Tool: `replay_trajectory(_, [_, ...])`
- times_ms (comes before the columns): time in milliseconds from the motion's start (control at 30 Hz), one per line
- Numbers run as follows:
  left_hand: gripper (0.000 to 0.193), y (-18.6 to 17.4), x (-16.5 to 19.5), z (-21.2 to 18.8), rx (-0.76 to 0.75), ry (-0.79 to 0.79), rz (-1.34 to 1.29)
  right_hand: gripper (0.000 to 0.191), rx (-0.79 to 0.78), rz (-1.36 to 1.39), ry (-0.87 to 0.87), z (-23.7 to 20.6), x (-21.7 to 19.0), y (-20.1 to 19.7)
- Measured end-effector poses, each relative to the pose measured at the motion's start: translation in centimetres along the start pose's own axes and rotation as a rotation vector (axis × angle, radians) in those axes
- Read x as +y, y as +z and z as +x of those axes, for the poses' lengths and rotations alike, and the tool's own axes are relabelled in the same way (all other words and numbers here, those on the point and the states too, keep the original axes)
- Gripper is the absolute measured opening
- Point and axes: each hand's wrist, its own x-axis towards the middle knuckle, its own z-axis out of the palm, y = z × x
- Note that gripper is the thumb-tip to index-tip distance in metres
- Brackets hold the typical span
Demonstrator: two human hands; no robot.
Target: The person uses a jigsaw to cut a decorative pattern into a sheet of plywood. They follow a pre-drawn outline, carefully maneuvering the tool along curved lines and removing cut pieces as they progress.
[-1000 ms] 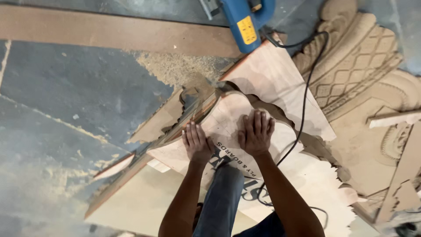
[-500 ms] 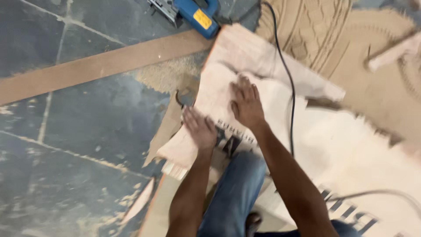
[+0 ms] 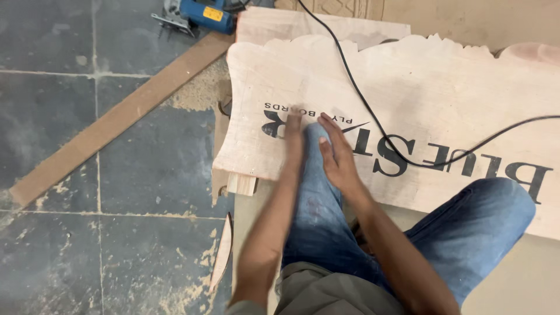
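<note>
A pale plywood board (image 3: 361, 93) with a scalloped cut far edge and black printed lettering lies flat on the floor in front of me. My left hand (image 3: 293, 137) rests flat on it with fingers stretched forward, blurred by motion. My right hand (image 3: 337, 153) lies beside it, fingers apart, against the board and my blue-jeaned knee (image 3: 318, 169). Neither hand holds anything. A black power cord (image 3: 379, 125) runs across the board from the top to the right edge.
A blue jigsaw (image 3: 201, 14) sits at the far top left next to a long brown wooden strip (image 3: 116, 125) lying diagonally on the grey stone floor. Sawdust (image 3: 204, 87) is piled by the board's left end. More board pieces lie underneath and beyond it.
The view has swung so the printed board now lies broad and flat across the frame. Both hands have drawn back toward my knee and lie closer together on the board.
</note>
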Motion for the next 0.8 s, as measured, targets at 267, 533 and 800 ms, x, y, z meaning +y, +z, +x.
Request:
replay_trajectory(267, [0.075, 7.8, 4.3, -10.1, -0.57, -0.364, -0.284, 0.057, 0.246, 0.054, 0.159, 1.5, 5.2, -6.8])
replay_trajectory(533, [0.059, 3.9, 4.2, -11.5, -0.276, 0.097, -0.006, 0.054, 0.09, -0.18, 0.227, 0.8, 5.6, -4.9])
replay_trajectory(800, [0.052, -5.1, 3.2, -6.8, 0.104, 0.109, -0.067, 0.08, -0.313, -0.299, 0.296, 4.4, 3.8, -0.9])
